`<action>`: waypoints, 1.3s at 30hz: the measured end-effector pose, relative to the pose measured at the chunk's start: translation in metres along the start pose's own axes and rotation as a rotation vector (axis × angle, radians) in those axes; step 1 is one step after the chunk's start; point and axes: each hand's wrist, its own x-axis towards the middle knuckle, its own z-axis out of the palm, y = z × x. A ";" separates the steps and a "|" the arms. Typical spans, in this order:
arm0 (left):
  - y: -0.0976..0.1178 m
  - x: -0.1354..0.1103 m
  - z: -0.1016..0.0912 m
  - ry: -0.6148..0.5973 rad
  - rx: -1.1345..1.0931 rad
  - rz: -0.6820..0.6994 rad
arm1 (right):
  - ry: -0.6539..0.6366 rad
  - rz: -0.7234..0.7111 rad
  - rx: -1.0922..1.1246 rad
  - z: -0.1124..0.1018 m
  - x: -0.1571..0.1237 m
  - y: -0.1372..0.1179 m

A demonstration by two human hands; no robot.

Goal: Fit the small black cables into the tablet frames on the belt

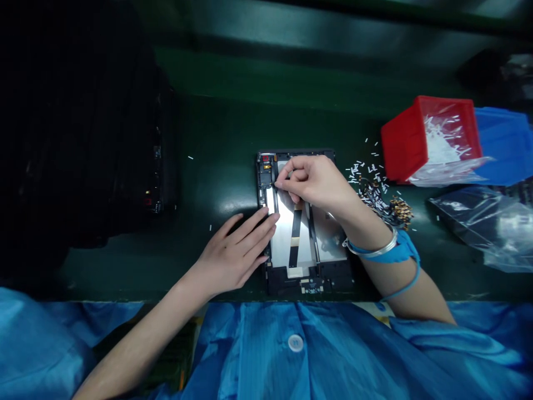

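Observation:
An opened tablet (308,222) lies on the green bench with its inside facing up: silver plates, a black flat ribbon cable (295,236), and small circuit parts in a black frame. My left hand (233,253) rests with fingers stretched out, their tips on the tablet's left edge. Over the tablet's upper part, my right hand (312,180) has thumb and forefinger pinched together at a thin black cable near the upper left corner. Whatever sits between those fingertips is too small to make out. A blue wrist strap (387,253) and a silver bangle circle my right wrist.
Right of the tablet lie scattered small white strips (358,172) and a pile of small cables with gold-coloured ends (400,211). Beyond stand a red bin (402,144) holding bagged white pieces, a blue bin (503,144) and a clear plastic bag (478,222). Dark stacked items (104,139) fill the left.

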 end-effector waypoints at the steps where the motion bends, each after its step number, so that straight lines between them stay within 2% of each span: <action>1: -0.001 0.001 -0.001 -0.002 -0.010 0.006 | 0.002 -0.003 0.000 0.000 0.000 0.000; 9: -0.006 0.008 -0.007 -0.001 -0.057 0.064 | 0.022 0.000 -0.059 0.002 0.000 -0.001; 18: -0.002 0.019 -0.015 -0.034 -0.016 0.064 | 0.097 -0.031 -0.156 0.005 -0.003 -0.002; 25: -0.002 0.032 -0.007 0.017 0.058 -0.002 | 0.175 -0.082 -0.352 0.007 -0.004 -0.002; 27: -0.004 0.039 -0.005 0.041 0.076 -0.034 | 0.255 -0.104 -0.417 0.000 -0.018 -0.002; 30: 0.000 0.038 -0.006 0.083 0.016 -0.086 | 0.397 -0.153 -0.498 -0.015 -0.058 0.010; 32: 0.011 0.026 -0.005 0.169 -0.038 -0.249 | 0.483 -0.098 -0.588 -0.023 -0.091 0.029; 34: 0.026 0.007 0.002 0.254 -0.084 -0.488 | 0.566 0.028 -0.711 -0.023 -0.121 0.051; 36: 0.043 -0.013 0.011 0.234 -0.161 -0.604 | 0.535 0.137 -0.759 -0.015 -0.141 0.069; 39: 0.064 -0.029 0.020 0.181 -0.393 -0.675 | 0.398 0.155 -0.668 0.001 -0.150 0.076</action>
